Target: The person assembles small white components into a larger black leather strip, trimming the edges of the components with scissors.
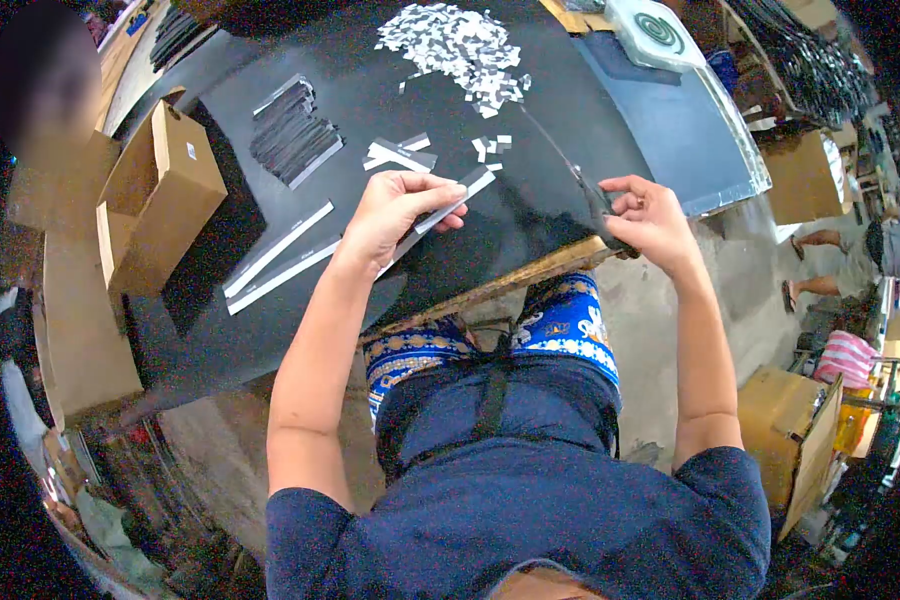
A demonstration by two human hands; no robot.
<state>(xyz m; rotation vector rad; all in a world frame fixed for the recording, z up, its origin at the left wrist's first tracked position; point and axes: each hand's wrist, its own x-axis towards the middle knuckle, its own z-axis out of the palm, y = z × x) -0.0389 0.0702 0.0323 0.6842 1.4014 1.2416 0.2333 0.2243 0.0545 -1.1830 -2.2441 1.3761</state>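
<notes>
My left hand (400,212) pinches a narrow black-and-white strip (481,182) between thumb and fingers, above the near part of the dark table. In my right hand (650,218), over the table's front edge, are dark-handled scissors (592,194); their thin blades point away and left, apart from the strip. Several small cut pieces (490,149) lie just beyond the strip's tip. Farther back spreads a heap of small white and grey pieces (450,52). Short crossed strips (400,153) rest beyond my left hand, and two long white strips (281,249) lie to its left.
A bundle of dark strips (295,133) lies left of centre on the black table (360,60). An open cardboard box (175,205) stands at the left. A white container with a green coil (658,35) sits back right. Another person's legs (820,262) show at far right.
</notes>
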